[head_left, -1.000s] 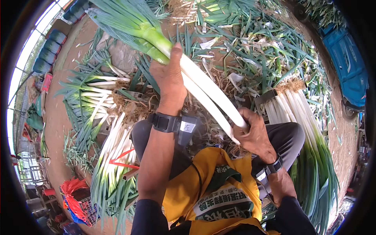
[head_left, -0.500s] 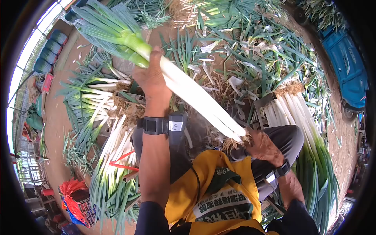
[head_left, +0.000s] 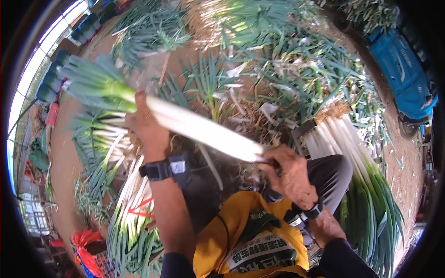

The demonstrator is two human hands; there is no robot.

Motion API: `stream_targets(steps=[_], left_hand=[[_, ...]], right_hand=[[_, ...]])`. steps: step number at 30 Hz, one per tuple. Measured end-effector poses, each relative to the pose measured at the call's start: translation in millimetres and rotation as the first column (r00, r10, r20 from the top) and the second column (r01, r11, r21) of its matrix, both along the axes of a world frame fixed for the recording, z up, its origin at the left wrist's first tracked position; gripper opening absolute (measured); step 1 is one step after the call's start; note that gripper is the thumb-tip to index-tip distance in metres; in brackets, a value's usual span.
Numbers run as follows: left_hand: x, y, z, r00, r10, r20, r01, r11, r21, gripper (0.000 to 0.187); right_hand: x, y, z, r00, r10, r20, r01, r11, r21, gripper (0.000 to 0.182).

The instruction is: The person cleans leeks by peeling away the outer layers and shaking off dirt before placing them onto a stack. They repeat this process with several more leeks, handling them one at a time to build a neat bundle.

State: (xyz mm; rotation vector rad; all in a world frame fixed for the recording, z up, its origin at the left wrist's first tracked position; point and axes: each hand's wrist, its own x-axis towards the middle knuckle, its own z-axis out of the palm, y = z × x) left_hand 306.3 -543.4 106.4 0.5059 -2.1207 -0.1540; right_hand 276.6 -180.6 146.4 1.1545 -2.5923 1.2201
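A thick leek-like stalk, possibly two held together, slants across the middle of the view, its green leaves at upper left and its white root end at lower right. My left hand is closed around it where the green turns white. At the other end my right hand has its fingers curled on the root tip, hiding the roots. To the right of my knee lies a stack of trimmed-looking leeks, roots up, in a metal holder. On my left rests another bunch of leeks with red ties around it.
Loose leaves and peelings litter the ground ahead. More leeks are heaped at left, and a further pile lies at the far side. A blue vehicle stands at right. Red ties hang over a basket at lower left.
The held leek has swung down and left, lying flatter now. My left hand moved left and lower; my right hand shifted slightly left, its fingers now covering the root tip.
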Motion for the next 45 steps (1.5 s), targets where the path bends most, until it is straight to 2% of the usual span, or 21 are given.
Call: stream_targets(steps=[2,4,7,9,12,14,15,16,17,19,22,24,25,28,31,36,38,40,41,42,45], left_hand=[[2,1,-1,0.997,0.037,0.074,-0.043,0.996,0.083,0.069],[-2,-9,-14,0.998,-0.057,0.0,0.055,0.962,0.267,0.068],[-13,14,18,0.926,-0.055,-0.373,0.343,0.534,0.773,0.04],[-7,2,-4,0.979,-0.128,-0.16,0.202,0.731,0.651,0.062],[-2,1,2,0.994,-0.056,-0.091,0.093,0.874,0.476,0.06],[6,-16,11,0.999,0.019,-0.026,-0.01,0.955,0.296,0.061],[13,-19,20,0.992,-0.088,-0.09,0.122,0.851,0.512,0.067],[10,-15,37,0.952,-0.041,-0.304,0.276,0.549,0.789,0.072],[7,-10,54,0.847,0.188,-0.498,0.46,0.21,0.862,0.079],[3,-1,60,0.808,0.309,-0.502,0.489,0.126,0.863,0.083],[-4,12,59,0.796,0.348,-0.495,0.487,0.119,0.865,0.085],[-9,21,65,0.786,0.388,-0.482,0.475,0.122,0.872,0.086],[-10,24,69,0.793,0.397,-0.463,0.449,0.133,0.883,0.078],[-11,24,64,0.776,0.345,-0.528,0.523,0.116,0.844,0.066],[-16,27,54,0.758,0.257,-0.599,0.577,0.164,0.8,0.053],[-15,28,57,0.757,0.224,-0.614,0.582,0.197,0.789,0.05],[-21,37,63,0.757,0.253,-0.602,0.577,0.173,0.799,0.05],[-26,44,62,0.737,0.217,-0.64,0.601,0.222,0.768,0.05],[-28,46,60,0.707,0.129,-0.695,0.632,0.326,0.703,0.057],[-26,48,64,0.67,0.178,-0.721,0.696,0.188,0.693,0.05],[-26,49,66,0.618,0.208,-0.758,0.77,0.03,0.637,0.042]], right_hand=[[-3,-7,11,0.999,-0.026,0.047,0.022,0.996,0.082,0.022],[0,-12,11,0.998,-0.059,-0.019,0.061,0.99,0.129,0.019],[0,-9,14,0.999,-0.023,0.04,0.017,0.991,0.133,0.021],[-5,-2,8,0.994,0.034,0.1,-0.048,0.989,0.141,0.021],[-2,26,-18,0.964,0.135,0.228,-0.158,0.984,0.084,0.019],[10,68,-47,0.942,0.099,0.32,-0.178,0.958,0.227,0.022],[15,95,-62,0.928,0.078,0.363,-0.196,0.934,0.3,0.024],[14,118,-74,0.911,0.053,0.409,-0.219,0.903,0.37,0.025],[10,138,-85,0.971,0.052,0.231,-0.165,0.85,0.5,0.03],[9,161,-103,0.986,0.099,-0.136,0.021,0.726,0.687,0.041],[-16,87,22,0.968,-0.216,0.13,0.194,0.967,0.162,0.055],[-22,53,52,0.993,-0.111,0.033,0.111,0.994,0.023,0.056],[-22,39,58,0.998,-0.066,-0.021,0.065,0.997,-0.04,0.057],[-25,-1,31,0.971,0.142,0.194,-0.124,0.987,-0.102,0.053],[-18,-21,-7,0.713,0.208,0.67,-0.081,0.973,-0.216,0.037],[-3,-36,-10,0.856,0.129,0.501,0.03,0.954,-0.297,0.02],[0,-46,1,0.978,0.062,0.199,-0.011,0.969,-0.247,0.023],[-1,-51,1,0.992,0.021,0.121,0.009,0.972,-0.235,0.026],[-3,-50,-2,0.998,0.034,0.059,-0.021,0.977,-0.214,0.027],[-4,-49,-7,0.999,0.036,-0.005,-0.036,0.978,-0.203,0.03],[-3,-47,-3,0.993,0.046,-0.106,-0.063,0.984,-0.166,0.035]])
